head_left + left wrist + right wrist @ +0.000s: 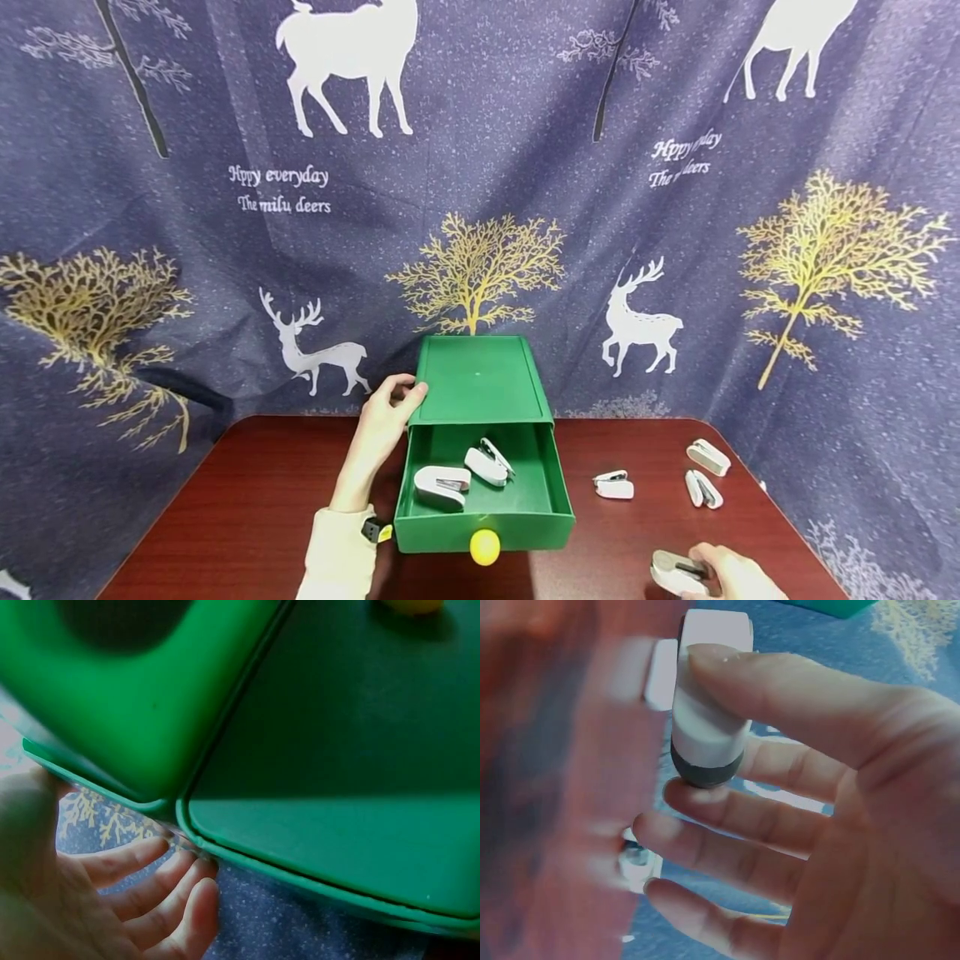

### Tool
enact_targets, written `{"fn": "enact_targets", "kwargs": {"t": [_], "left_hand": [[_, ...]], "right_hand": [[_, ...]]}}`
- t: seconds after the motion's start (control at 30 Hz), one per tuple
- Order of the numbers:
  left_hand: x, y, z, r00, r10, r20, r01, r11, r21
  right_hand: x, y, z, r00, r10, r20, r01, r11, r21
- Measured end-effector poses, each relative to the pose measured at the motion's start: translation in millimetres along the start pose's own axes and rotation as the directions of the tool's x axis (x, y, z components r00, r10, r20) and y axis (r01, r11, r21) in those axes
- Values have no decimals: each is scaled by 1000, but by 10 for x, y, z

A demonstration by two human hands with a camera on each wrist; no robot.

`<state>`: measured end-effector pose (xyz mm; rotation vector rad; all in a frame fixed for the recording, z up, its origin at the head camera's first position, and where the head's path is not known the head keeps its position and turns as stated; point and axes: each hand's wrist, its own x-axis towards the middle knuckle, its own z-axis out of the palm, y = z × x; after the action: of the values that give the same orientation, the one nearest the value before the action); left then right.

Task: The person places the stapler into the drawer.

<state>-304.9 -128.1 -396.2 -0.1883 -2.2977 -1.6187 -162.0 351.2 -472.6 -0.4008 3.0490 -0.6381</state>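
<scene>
A green drawer box stands at the back of the table with its drawer pulled out. The drawer has a yellow round knob. Inside it lie a white stapler on the left and another white stapler behind it. My left hand touches the left side of the box with loosely bent fingers. At the lower right, my right hand pinches a white-and-grey stapler between thumb and fingers, close to the tabletop.
Right of the drawer, a small white stapler lies on the dark red table. Two more, a stapler and another stapler, lie near the right edge. A patterned blue cloth hangs behind.
</scene>
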Motion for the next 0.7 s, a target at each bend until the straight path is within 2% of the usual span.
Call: {"fn": "enact_targets", "kwargs": {"t": [0.1,0.23,0.3,0.43,0.47,0.53,0.6,0.7], "left_hand": [[-2,5,-5,1000,-2,-1,2,1000,4],[-3,6,-6,1000,-5,4,5,1000,7],[-4,8,-5,1000,-8,8,8,1000,3],[-2,6,-9,1000,-10,13,10,1000,-5],[-2,6,-11,1000,-10,13,10,1000,-7],[0,4,-13,1000,-10,16,10,1000,-12],[0,2,-13,1000,-10,17,11,1000,-17],[1,0,-8,1000,-9,19,10,1000,-21]], "right_hand": [[33,-111,-127,1000,-9,20,9,1000,11],[50,-243,-241,989,-126,-73,122,991,-60],[54,-314,-268,963,-211,-166,197,976,-94],[108,-485,-350,880,-345,-327,309,938,-157],[125,-536,-378,865,-357,-351,319,934,-163],[156,-652,-441,848,-362,-388,318,932,-174],[179,-777,-506,846,-347,-406,296,937,-184],[222,-941,-583,831,-349,-432,284,936,-210]]}}
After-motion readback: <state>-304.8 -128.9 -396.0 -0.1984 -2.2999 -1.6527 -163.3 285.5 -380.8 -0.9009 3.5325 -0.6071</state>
